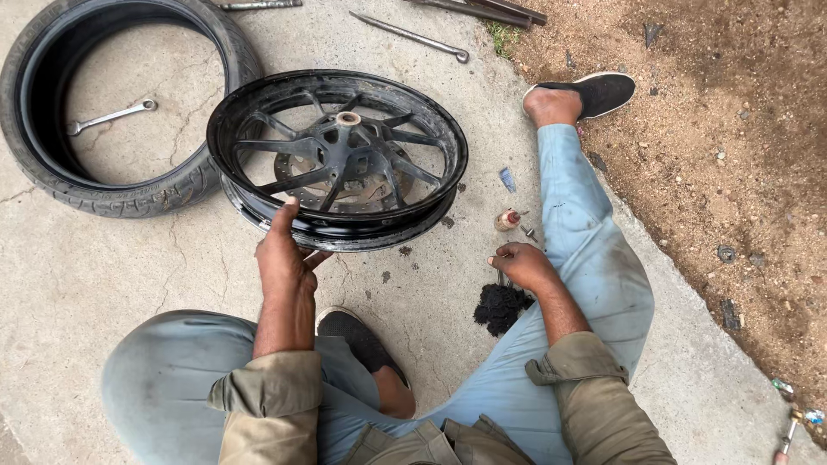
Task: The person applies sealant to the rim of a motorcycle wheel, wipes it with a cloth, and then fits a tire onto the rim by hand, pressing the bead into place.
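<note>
Black spoked alloy wheel rim [338, 160], tilted on cracked concrete slab [77, 275] beside black rubber tyre [129, 185]: left hand [284, 254] grips its near edge, fingers closed around it. Right hand [521, 263] rests loosely curled above black crumbly pile [501, 307]. Best steadied with firm, even grip

Soft, even daylight — faint shadows, sharp focus throughout.

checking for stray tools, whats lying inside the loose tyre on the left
Inside the tyre a silver spanner lies on bare concrete. The black wheel rim, steadied by the left hand, overlaps the tyre's right side, so whatever lies beneath that part is covered.
</note>
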